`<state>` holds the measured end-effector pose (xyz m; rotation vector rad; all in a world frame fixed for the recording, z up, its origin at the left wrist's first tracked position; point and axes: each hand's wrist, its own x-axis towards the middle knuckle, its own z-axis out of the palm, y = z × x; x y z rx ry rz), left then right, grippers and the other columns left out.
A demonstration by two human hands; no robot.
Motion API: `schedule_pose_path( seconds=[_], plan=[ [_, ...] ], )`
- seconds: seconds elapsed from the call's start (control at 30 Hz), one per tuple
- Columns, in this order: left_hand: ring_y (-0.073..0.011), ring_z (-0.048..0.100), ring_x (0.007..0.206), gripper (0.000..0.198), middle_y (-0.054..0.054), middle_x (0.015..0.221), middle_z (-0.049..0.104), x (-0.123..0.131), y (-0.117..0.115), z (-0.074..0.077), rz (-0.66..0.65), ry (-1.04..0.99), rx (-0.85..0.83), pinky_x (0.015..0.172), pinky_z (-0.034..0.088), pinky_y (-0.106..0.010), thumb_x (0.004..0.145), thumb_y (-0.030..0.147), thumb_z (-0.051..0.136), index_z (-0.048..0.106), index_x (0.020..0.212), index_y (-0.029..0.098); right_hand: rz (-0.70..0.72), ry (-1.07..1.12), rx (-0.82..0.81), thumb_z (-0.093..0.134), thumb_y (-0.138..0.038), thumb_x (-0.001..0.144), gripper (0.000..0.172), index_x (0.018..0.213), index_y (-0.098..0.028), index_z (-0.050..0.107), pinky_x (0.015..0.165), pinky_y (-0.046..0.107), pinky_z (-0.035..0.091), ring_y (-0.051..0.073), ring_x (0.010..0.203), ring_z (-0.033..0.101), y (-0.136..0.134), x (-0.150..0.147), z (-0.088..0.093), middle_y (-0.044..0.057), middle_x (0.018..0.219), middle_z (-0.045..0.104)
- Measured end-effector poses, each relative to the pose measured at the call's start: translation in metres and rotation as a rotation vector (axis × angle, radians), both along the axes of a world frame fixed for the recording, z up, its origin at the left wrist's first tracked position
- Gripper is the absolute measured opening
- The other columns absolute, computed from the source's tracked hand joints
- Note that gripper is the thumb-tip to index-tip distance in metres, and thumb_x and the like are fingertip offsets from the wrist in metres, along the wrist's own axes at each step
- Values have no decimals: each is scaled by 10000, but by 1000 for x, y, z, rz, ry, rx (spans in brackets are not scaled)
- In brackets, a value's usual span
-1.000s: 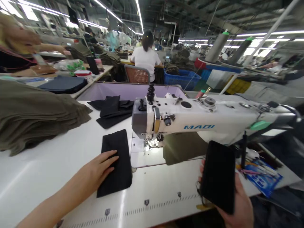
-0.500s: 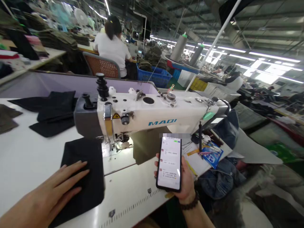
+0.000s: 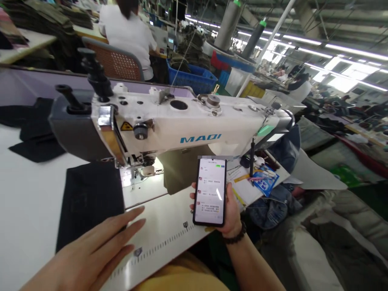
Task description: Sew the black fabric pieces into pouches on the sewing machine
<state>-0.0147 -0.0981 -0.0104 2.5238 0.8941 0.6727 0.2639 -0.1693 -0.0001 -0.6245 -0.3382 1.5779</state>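
Observation:
My right hand (image 3: 232, 212) is closed round a smartphone (image 3: 209, 192), its lit screen facing me with lines of chat messages. My left hand (image 3: 103, 246) has its fingers stretched out to the right, over the near edge of a black fabric piece (image 3: 91, 198) and the white table beside it; whether it touches either I cannot tell. That fabric lies flat just left of the needle area of a white sewing machine (image 3: 163, 129). Olive fabric (image 3: 183, 169) sits under the machine's arm, partly hidden behind the phone.
More black pieces (image 3: 39, 129) lie at the table's left. Right of the phone are a blue packet (image 3: 265, 182) and pens on paper. Denim (image 3: 269, 214) and piled garments (image 3: 333, 242) crowd the right side. Beyond the machine, a person in white (image 3: 127, 36) sits near a blue crate (image 3: 190, 79).
My left hand has come off the middle of the black fabric and moved right. The phone stays in my right hand. The camera view has tipped down and closer.

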Motion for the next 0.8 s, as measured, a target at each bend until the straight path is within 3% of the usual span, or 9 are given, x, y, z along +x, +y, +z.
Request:
schedule_pose_path(
  seconds=[0.13, 0.23, 0.3, 0.4, 0.57, 0.67, 0.8],
  plan=[
    [-165, 586, 1011, 491, 67, 1303, 448, 36, -12, 15, -424, 115, 7, 854, 474, -196, 824, 201, 431, 384, 1288, 354, -1, 5, -1, 374, -675, 779, 613, 1147, -214, 541, 826, 415, 441, 238, 986, 565, -1, 1, 0, 71, 1158, 581],
    [-193, 533, 1090, 545, 13, 1358, 357, 70, -24, 28, -649, 275, -42, 877, 473, -249, 747, 91, 433, 444, 1259, 278, 9, 24, -9, 374, -683, 774, 629, 1156, -210, 536, 820, 411, 444, 236, 982, 564, -1, 2, -1, 75, 1169, 572],
    [-228, 539, 1080, 538, -46, 1372, 331, 90, -32, 37, -717, 391, -40, 854, 497, -297, 711, 64, 473, 479, 1232, 201, 21, 41, -6, 361, -685, 779, 641, 1161, -200, 533, 822, 414, 442, 239, 988, 560, -1, 2, -3, 81, 1177, 566],
    [-247, 574, 1022, 519, -94, 1366, 341, 110, -40, 51, -751, 503, -21, 801, 525, -325, 700, 50, 526, 487, 1212, 124, 31, 52, 3, 335, -682, 791, 652, 1173, -190, 528, 821, 412, 440, 237, 980, 561, -1, 2, -5, 88, 1183, 561],
    [-244, 596, 977, 465, -64, 1368, 341, 123, -43, 73, -754, 593, -20, 761, 537, -335, 734, 58, 529, 503, 1192, 138, 56, 80, 13, 270, -678, 813, 683, 1196, -167, 513, 817, 400, 438, 236, 986, 557, -2, 3, -9, 106, 1147, 579],
    [-255, 607, 951, 459, -69, 1365, 352, 125, -42, 74, -774, 610, -49, 735, 542, -354, 739, 84, 540, 502, 1193, 136, 81, 78, -4, 282, -691, 801, 692, 1196, -171, 512, 799, 400, 444, 238, 965, 566, -2, 5, -10, 113, 1119, 593],
    [-242, 600, 963, 435, -76, 1359, 375, 125, -42, 64, -743, 548, -74, 749, 531, -340, 751, 103, 524, 506, 1184, 137, 86, 66, -24, 362, -701, 766, 687, 1186, -181, 518, 794, 406, 446, 240, 947, 572, -2, 5, -10, 111, 1122, 592]
  ],
)
